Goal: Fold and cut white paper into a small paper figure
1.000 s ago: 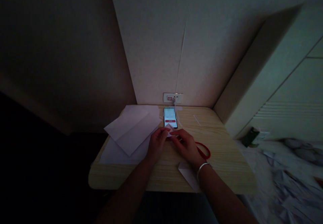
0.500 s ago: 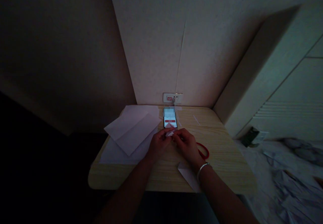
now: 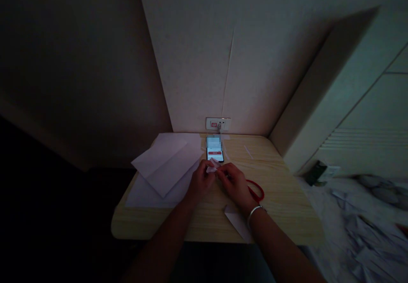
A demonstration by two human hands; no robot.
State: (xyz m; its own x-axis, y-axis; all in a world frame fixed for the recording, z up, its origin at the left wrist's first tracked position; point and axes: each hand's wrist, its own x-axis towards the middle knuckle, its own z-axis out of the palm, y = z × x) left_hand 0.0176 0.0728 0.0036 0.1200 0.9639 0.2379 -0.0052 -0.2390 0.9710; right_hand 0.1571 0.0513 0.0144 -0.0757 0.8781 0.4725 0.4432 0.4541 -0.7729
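A small folded piece of white paper (image 3: 211, 169) is pinched between my two hands, just in front of a lit phone (image 3: 215, 153). My left hand (image 3: 200, 180) grips its left side, the fingers closed. From the right, my right hand (image 3: 234, 182) closes thumb and fingertips on its edge. Beside the right hand, red-handled scissors (image 3: 259, 188) lie on the table, partly hidden by that hand. A folded paper strip (image 3: 237, 223) rests under my right wrist, which wears a silver bangle (image 3: 255, 215).
White sheets (image 3: 168, 168) overlap on the left of the wooden table (image 3: 287, 202). Thin paper strips (image 3: 248, 152) lie near the phone. A socket (image 3: 218, 123) with a plug is on the wall behind. To the right is a bed (image 3: 344, 215) with crumpled cloth and a green box (image 3: 315, 172).
The folded paper has turned and changed shape slightly between my fingers. My left fingers have shifted a little on it; the things on the table stay where they were.
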